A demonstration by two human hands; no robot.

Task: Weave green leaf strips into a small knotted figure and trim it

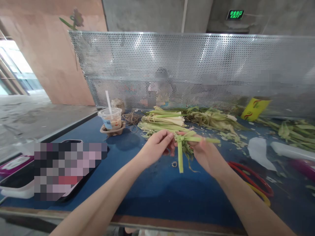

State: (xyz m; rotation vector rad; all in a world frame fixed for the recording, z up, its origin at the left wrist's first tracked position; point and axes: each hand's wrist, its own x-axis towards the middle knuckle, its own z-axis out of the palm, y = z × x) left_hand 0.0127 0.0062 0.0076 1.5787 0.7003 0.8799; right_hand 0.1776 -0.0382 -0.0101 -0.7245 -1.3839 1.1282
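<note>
Both hands meet over the middle of the blue table [147, 196], around a small piece of folded green leaf strips [180, 139]. One flat strip hangs straight down from it and another sticks out to the right. My left hand [161, 144] is closed, with thumb and fingers pinching the piece's left side. From the right, my right hand [205, 150] grips it, the fingers partly hidden behind the strips. Thin leafy bits dangle below the piece. Just beyond the hands lies a pile of pale green stalks and leaves [162, 121].
At left are a lidded drink cup [112, 119] with a straw in a cardboard holder, brown twine [131, 118] and a blurred-out tablet-like device [71, 170]. Red-handled scissors-like loops [253, 178], white paper [261, 154] and a yellow packet [256, 109] lie right. A perforated metal screen [137, 65] stands behind.
</note>
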